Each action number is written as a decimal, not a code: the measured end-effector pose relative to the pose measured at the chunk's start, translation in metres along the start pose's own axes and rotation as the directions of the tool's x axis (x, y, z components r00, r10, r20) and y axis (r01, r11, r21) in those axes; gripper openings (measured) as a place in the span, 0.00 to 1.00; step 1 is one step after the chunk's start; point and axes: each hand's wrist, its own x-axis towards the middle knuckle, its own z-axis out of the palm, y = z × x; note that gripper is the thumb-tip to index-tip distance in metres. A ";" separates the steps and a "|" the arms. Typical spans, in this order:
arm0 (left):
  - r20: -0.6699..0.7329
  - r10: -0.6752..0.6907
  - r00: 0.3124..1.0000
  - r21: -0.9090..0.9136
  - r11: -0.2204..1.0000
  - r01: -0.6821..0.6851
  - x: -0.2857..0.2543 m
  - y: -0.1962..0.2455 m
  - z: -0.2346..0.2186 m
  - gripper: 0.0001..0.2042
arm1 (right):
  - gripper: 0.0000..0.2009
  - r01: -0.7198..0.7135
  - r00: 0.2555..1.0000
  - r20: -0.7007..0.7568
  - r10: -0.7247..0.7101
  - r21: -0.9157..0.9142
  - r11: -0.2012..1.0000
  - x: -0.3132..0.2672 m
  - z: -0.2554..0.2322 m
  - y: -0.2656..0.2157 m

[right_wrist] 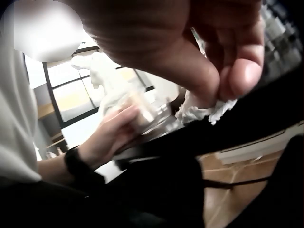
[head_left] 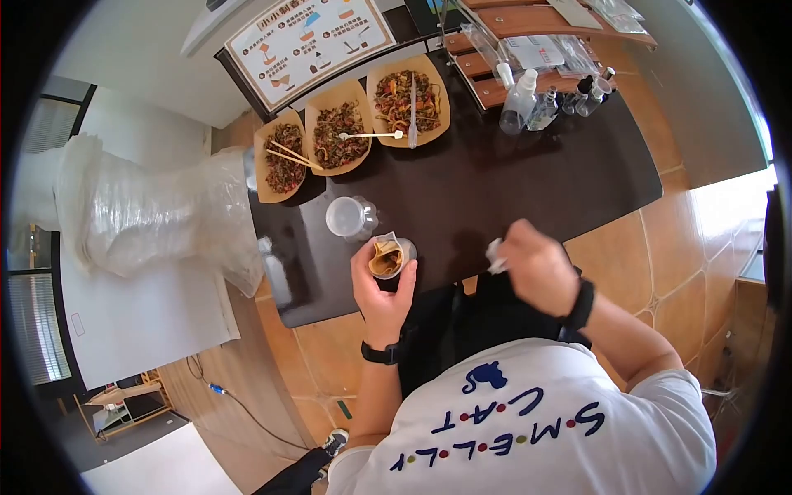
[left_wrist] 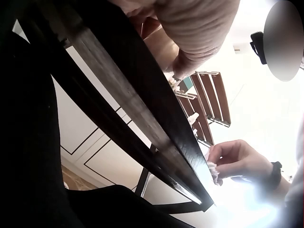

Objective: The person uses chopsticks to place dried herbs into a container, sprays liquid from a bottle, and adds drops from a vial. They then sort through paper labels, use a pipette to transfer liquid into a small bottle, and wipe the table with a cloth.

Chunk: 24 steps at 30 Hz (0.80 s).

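Near the table's front edge my left hand [head_left: 383, 307] grips a clear plastic cup [head_left: 409, 250], its fingers and thumb curled round the sides. Inside the cup is a pale liner with brown, folded-looking contents [head_left: 385, 261]. My right hand [head_left: 540, 271] is off to the right, over the table's front edge, and pinches a crumpled white tissue [right_wrist: 194, 113] between thumb and fingers. Just beyond the held cup, a second clear plastic cup [head_left: 346, 217] stands on the table. In the left wrist view, the left hand [left_wrist: 194, 28] covers most of the cup it grips.
Three paper trays [head_left: 314, 136] of dried herb-like mix line the table's back, with tongs, a small spoon and a clear stick on them. Several bottles [head_left: 520, 103] stand by a wooden rack [head_left: 487, 82]. An instruction board [head_left: 309, 49] stands behind. Plastic wrapping [head_left: 157, 219] hangs at left.
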 end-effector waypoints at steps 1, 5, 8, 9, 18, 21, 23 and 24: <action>-0.004 0.001 1.000 0.008 1.000 -0.001 0.000 0.001 0.000 0.27 | 0.11 0.023 0.999 0.036 -0.026 0.089 0.996 0.002 0.011 -0.017; 0.005 0.002 1.000 -0.026 1.000 -0.002 0.003 0.000 0.001 0.27 | 0.11 0.213 0.896 0.272 -0.352 0.433 0.876 0.008 0.036 -0.049; 0.036 0.125 0.992 0.068 0.990 -0.127 0.006 0.004 -0.004 0.28 | 0.10 0.193 0.978 0.009 -0.206 0.308 0.931 0.037 -0.004 -0.031; 0.045 0.130 0.990 0.060 0.989 -0.133 0.007 0.008 -0.003 0.29 | 0.09 0.168 0.986 -0.040 -0.163 0.288 0.943 0.045 -0.014 -0.025; 0.126 0.238 0.963 0.033 0.969 -0.244 0.024 0.025 0.017 0.30 | 0.11 0.107 0.957 -0.251 -0.144 -0.157 0.982 0.085 -0.039 -0.008; 0.142 0.211 0.967 0.061 0.973 -0.222 0.027 0.026 0.027 0.30 | 0.12 0.164 0.977 -0.163 -0.137 0.169 0.972 0.087 -0.037 -0.020; 0.147 0.213 0.966 0.073 0.972 -0.225 0.029 0.028 0.033 0.30 | 0.11 0.159 0.980 -0.142 -0.140 0.128 0.979 0.090 -0.029 -0.023; 0.152 0.208 0.966 0.087 0.971 -0.222 0.030 0.028 0.035 0.30 | 0.10 0.152 0.983 -0.117 -0.141 0.092 0.984 0.091 -0.025 -0.023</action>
